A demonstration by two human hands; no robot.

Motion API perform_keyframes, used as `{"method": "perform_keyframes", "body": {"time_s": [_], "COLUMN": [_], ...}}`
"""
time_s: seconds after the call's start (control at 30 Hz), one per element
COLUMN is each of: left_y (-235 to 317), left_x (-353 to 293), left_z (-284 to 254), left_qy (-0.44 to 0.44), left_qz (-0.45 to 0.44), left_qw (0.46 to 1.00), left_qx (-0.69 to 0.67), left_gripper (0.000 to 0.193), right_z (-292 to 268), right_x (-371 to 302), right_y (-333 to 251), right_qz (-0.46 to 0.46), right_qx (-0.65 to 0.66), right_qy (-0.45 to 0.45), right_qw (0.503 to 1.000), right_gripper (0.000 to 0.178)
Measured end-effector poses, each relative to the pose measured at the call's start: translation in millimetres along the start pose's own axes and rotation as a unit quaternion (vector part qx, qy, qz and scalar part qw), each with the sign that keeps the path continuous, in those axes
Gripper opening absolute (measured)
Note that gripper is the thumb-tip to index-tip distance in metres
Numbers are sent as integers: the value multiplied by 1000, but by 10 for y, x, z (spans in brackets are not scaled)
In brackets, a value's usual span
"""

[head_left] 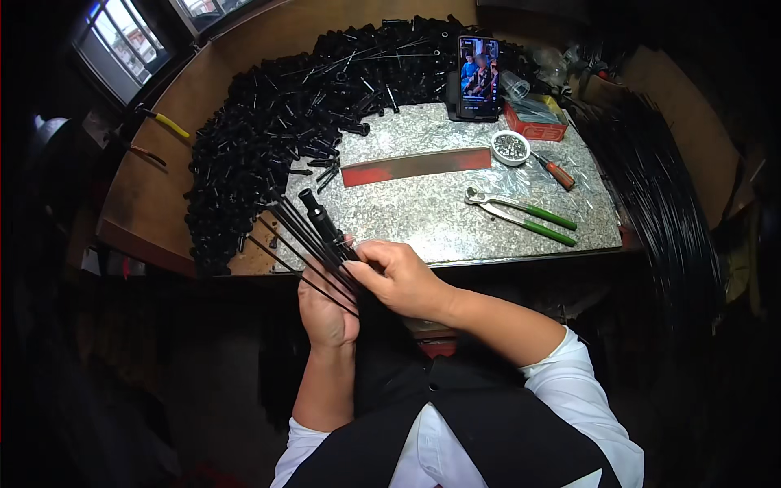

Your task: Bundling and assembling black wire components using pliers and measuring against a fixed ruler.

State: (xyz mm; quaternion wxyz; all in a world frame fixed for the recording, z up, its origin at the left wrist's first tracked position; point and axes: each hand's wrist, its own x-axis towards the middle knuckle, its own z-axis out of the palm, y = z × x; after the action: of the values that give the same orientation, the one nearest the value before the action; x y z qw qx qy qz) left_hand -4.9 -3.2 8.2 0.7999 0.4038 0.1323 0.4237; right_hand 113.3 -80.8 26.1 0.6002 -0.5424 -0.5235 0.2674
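Note:
In front of the work board, my left hand (325, 315) is closed around a fan of thin black rods (299, 229) that point up and to the left. Among them stands a black tubular fitting (317, 218), tilted, with a wider open end at the top. My right hand (397, 281) is closed at the fitting's lower end, thumb and fingers pressed together there. A small shiny piece shows by its fingertips, too small to name. The fingers of my left hand are partly hidden behind the rods.
A large heap of black fittings (252, 138) fills the back left. On the speckled board (390, 215) lie a red-grey flat strip (416, 166), green-handled pincers (525, 218), a screwdriver (557, 172) and a white bowl (511, 134). A phone (478, 81) stands behind; long black rods (663, 203) hang right.

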Motion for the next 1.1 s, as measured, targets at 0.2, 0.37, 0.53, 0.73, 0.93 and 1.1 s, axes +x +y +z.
{"method": "perform_keyframes", "body": {"time_s": [0.2, 0.37, 0.53, 0.73, 0.93, 1.1], "left_y": [303, 449, 486, 467, 474, 515], "left_x": [-74, -36, -46, -36, -29, -25], "left_z": [91, 62, 44, -5, -74, -163], "left_qy": [-4, 107, 89, 72, 31, -18], "left_qz": [144, 143, 145, 167, 160, 124], "left_qw": [972, 959, 957, 957, 968, 976], "left_qx": [185, 222, 236, 227, 191, 178], "left_gripper": [35, 17, 19, 21, 21, 28], "right_z": [262, 346, 365, 283, 147, 107], "right_x": [153, 161, 134, 122, 163, 205], "right_y": [-12, 2, 15, -11, -65, -49], "right_qz": [-145, -94, -128, -37, 83, 159], "right_qx": [-41, -22, -15, 35, 123, 200], "right_qy": [36, 7, 2, -21, -131, -199], "right_qw": [988, 995, 992, 998, 980, 946], "right_gripper": [26, 23, 27, 32, 28, 26]}}
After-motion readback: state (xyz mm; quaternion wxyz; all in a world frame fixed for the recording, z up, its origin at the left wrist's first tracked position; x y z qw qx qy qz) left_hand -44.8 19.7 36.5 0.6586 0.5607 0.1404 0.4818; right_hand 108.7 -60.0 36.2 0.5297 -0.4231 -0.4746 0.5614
